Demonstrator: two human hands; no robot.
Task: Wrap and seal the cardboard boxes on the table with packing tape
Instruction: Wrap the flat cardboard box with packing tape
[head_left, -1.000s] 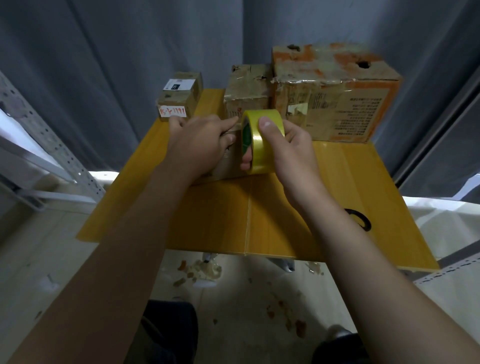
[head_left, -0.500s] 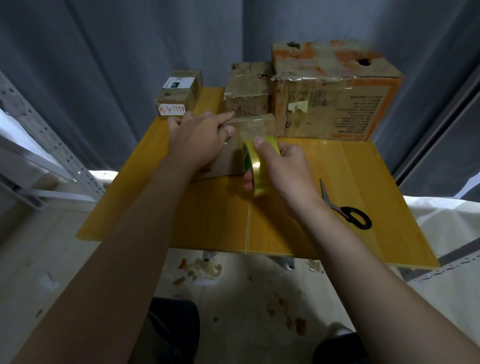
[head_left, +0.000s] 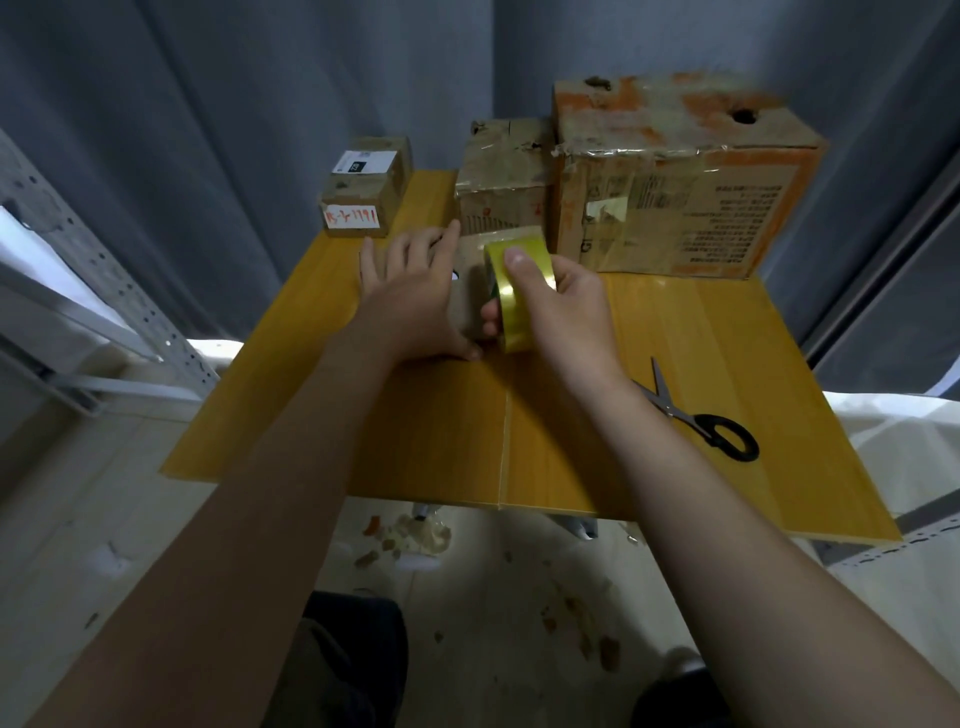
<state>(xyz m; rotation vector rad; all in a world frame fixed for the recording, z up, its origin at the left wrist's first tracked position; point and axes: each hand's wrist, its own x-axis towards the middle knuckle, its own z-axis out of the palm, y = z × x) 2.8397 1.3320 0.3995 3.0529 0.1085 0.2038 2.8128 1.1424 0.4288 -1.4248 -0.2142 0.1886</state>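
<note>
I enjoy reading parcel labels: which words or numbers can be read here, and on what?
"1191": ends the red handwriting on the white sticker of the lower small box; earlier characters unclear.
Black-and-white label on the upper small box: too small to read.
Printed text block on the large box: blurred, unreadable.
Red marks on the medium box: unreadable.

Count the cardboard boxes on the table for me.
5. One box under the left hand, beside the tape roll the right hand grips; white-labelled box and red-labelled box at far left; medium box and large box at the back. More may hide behind them.
</note>
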